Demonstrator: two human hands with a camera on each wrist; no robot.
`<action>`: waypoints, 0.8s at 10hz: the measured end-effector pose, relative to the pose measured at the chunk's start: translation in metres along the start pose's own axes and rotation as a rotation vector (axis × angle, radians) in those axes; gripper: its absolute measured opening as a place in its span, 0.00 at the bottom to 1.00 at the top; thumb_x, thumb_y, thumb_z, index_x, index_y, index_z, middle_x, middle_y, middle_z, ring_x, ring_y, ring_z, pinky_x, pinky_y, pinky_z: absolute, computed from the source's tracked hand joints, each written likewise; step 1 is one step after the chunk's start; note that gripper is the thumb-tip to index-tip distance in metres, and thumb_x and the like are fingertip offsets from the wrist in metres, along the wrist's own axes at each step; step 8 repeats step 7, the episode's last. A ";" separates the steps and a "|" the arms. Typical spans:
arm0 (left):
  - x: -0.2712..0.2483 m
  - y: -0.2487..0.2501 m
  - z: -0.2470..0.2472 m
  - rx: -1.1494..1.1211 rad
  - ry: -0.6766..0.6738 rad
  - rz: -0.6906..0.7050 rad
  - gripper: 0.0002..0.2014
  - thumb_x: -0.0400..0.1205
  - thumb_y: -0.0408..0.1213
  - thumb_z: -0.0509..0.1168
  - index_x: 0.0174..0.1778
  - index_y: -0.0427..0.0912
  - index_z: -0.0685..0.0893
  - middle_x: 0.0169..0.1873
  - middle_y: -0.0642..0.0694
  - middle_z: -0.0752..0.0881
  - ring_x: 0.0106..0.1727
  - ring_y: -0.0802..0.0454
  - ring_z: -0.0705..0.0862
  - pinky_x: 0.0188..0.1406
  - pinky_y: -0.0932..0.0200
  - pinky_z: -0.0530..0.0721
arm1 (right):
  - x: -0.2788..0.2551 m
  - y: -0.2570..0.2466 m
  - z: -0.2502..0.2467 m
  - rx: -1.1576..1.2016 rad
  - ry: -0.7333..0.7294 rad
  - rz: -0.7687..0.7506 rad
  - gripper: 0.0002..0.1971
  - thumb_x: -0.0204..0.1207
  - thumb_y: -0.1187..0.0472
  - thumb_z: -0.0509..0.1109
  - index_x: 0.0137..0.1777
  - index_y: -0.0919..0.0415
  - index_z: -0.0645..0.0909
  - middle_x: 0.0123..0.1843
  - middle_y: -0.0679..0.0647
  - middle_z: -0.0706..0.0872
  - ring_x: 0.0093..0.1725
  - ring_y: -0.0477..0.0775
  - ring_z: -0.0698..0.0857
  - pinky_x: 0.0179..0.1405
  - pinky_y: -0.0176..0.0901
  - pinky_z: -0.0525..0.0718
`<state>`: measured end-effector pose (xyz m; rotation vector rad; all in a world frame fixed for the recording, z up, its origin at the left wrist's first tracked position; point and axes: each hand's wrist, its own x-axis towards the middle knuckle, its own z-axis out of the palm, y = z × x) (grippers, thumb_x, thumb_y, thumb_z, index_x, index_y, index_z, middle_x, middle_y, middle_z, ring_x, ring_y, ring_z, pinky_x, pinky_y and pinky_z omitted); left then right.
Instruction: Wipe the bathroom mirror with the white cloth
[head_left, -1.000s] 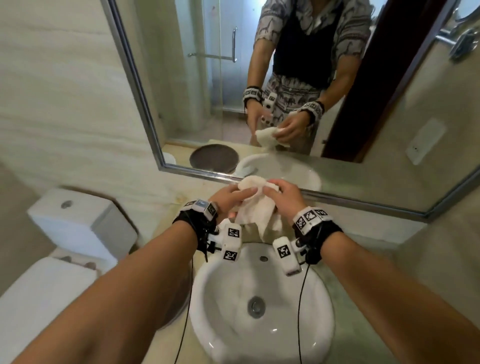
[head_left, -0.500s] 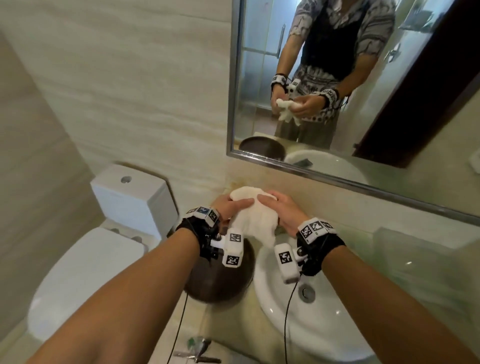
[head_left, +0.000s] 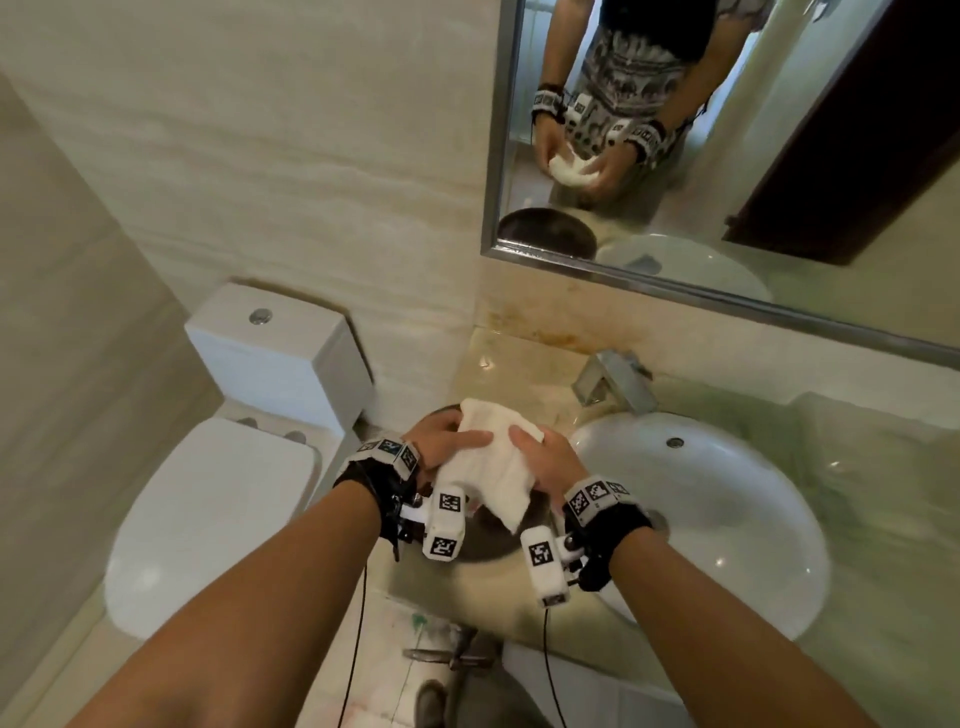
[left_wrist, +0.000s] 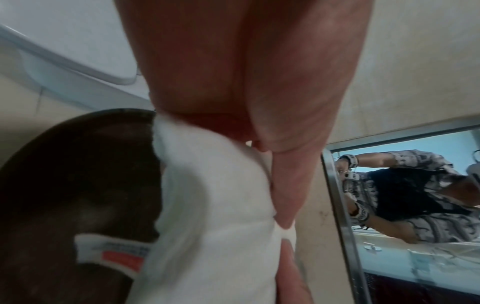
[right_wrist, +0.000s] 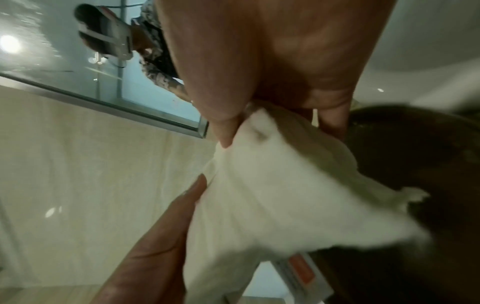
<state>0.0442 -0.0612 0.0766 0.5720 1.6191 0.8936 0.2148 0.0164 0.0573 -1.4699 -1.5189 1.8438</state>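
Observation:
Both my hands hold the white cloth (head_left: 493, 457) bunched up above a dark round bowl (head_left: 483, 540) on the counter, left of the sink. My left hand (head_left: 441, 441) grips its left side with the thumb over the top, and my right hand (head_left: 545, 460) grips its right side. In the left wrist view the cloth (left_wrist: 215, 205) fills the middle under my left hand (left_wrist: 259, 102). In the right wrist view the cloth (right_wrist: 280, 195) hangs from my right hand (right_wrist: 272, 82). The mirror (head_left: 779, 145) hangs on the wall at the upper right, well above and apart from the cloth.
A white sink (head_left: 727, 519) with a chrome tap (head_left: 613, 384) sits right of my hands in a marble counter (head_left: 519, 358). A white toilet (head_left: 218, 509) with its cistern (head_left: 280, 353) stands on the left. The dark bowl holds a white labelled packet (left_wrist: 111, 255).
My hands carried the cloth leftward, from over the sink to above the dark bowl, kneading it into a flatter bundle. The view swung left and down, so the mirror now sits upper right.

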 end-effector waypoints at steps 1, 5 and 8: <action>0.018 -0.014 -0.007 0.153 0.048 -0.039 0.29 0.64 0.50 0.82 0.58 0.42 0.85 0.54 0.40 0.90 0.55 0.39 0.89 0.55 0.43 0.89 | 0.010 0.016 0.013 0.073 0.018 0.109 0.15 0.78 0.53 0.72 0.62 0.51 0.76 0.59 0.57 0.85 0.56 0.57 0.85 0.57 0.55 0.85; 0.088 -0.066 -0.026 0.581 0.084 -0.216 0.28 0.76 0.47 0.76 0.68 0.38 0.79 0.63 0.41 0.85 0.61 0.40 0.84 0.62 0.48 0.84 | 0.068 0.063 0.033 -0.391 -0.025 0.000 0.29 0.71 0.69 0.71 0.71 0.46 0.78 0.69 0.54 0.74 0.67 0.54 0.77 0.64 0.33 0.69; 0.095 -0.064 -0.031 0.842 0.024 -0.158 0.29 0.80 0.48 0.72 0.73 0.38 0.75 0.69 0.37 0.81 0.68 0.37 0.81 0.66 0.48 0.80 | 0.074 0.072 0.035 -0.560 0.130 0.022 0.14 0.73 0.64 0.70 0.58 0.53 0.86 0.65 0.55 0.80 0.61 0.56 0.82 0.62 0.35 0.73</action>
